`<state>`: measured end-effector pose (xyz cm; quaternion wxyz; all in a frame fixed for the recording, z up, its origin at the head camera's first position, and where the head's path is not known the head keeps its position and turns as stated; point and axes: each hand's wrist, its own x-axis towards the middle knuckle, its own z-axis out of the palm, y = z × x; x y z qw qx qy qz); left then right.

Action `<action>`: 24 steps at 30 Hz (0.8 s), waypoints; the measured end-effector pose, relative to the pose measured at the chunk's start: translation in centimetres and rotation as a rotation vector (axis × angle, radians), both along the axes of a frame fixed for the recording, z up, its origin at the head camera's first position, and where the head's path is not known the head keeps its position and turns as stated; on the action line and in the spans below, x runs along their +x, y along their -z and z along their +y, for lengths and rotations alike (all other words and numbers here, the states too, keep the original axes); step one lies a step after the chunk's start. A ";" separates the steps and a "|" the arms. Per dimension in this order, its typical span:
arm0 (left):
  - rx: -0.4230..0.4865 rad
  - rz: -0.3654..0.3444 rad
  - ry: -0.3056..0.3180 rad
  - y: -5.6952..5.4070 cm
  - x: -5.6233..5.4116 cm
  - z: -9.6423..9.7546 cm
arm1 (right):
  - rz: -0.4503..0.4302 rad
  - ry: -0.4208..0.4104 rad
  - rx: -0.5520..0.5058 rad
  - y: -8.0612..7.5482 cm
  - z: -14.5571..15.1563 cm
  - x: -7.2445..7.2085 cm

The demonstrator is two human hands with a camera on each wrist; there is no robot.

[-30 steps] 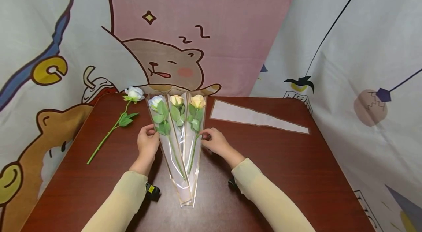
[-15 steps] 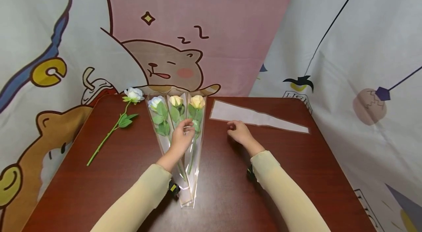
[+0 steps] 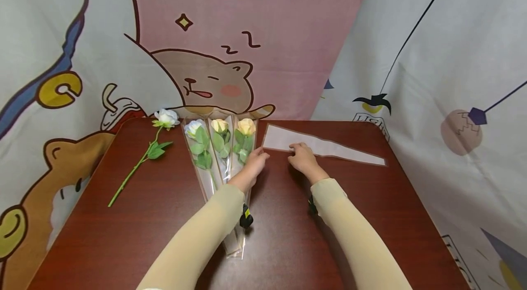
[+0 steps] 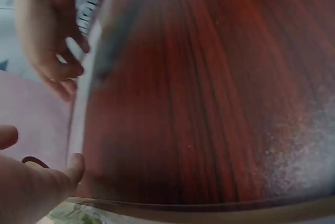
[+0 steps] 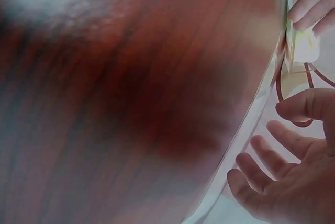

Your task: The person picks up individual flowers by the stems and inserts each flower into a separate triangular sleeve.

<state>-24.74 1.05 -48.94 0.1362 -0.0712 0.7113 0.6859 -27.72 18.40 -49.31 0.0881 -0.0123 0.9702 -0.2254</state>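
My left hand (image 3: pixel 252 166) reaches across the right edge of the wrapped roses, fingers extended toward the near left corner of a flat white flower sleeve (image 3: pixel 325 146). Just over that sleeve's front edge is my right hand (image 3: pixel 303 159), its fingers spread and loosely bent in the right wrist view. Neither hand grips anything. Three roses lie in clear, gold-edged sleeves: a pale blue rose (image 3: pixel 194 129), a yellow rose (image 3: pixel 220 126) and a peach rose (image 3: pixel 246 127). My left forearm hides their lower stems. Whether the fingertips touch the white sleeve, I cannot tell.
A loose white-blue rose (image 3: pixel 166 118) with a long green stem lies at the left of the dark red-brown table (image 3: pixel 123 244). Patterned cloth (image 3: pixel 296 29) hangs behind the table's back edge and along its sides.
Both hands have left the sides of the wrapped roses. My left hand has crossed rightward over them; my right hand has moved right to the white sleeve. The flowers stay put.
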 end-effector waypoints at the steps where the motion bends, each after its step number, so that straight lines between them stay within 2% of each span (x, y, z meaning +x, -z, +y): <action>1: -0.008 -0.001 0.000 0.1 -0.2 0.2 | -0.001 0.001 0.008 -0.1 -0.1 -0.1; 7: -0.107 0.018 0.045 0.7 -1.1 1.1 | -0.025 -0.007 0.044 -0.1 -1.1 -0.5; 11: -0.218 0.035 0.069 0.8 -1.5 1.2 | -0.042 -0.045 0.085 0.0 -1.8 -0.7; 13: -0.239 0.043 0.070 0.7 -1.8 1.2 | -0.048 -0.064 0.110 -0.1 -2.1 -0.8; 15: -0.207 0.032 0.065 0.6 -2.2 1.2 | -0.055 -0.077 0.131 -0.1 -2.2 -0.9; 20: -0.055 -0.040 0.040 0.3 -2.6 1.1 | -0.078 -0.087 0.153 0.1 -1.8 -0.9; 24: -0.005 -0.064 0.017 0.2 -2.6 1.0 | -0.073 -0.084 0.161 0.4 -1.2 -0.8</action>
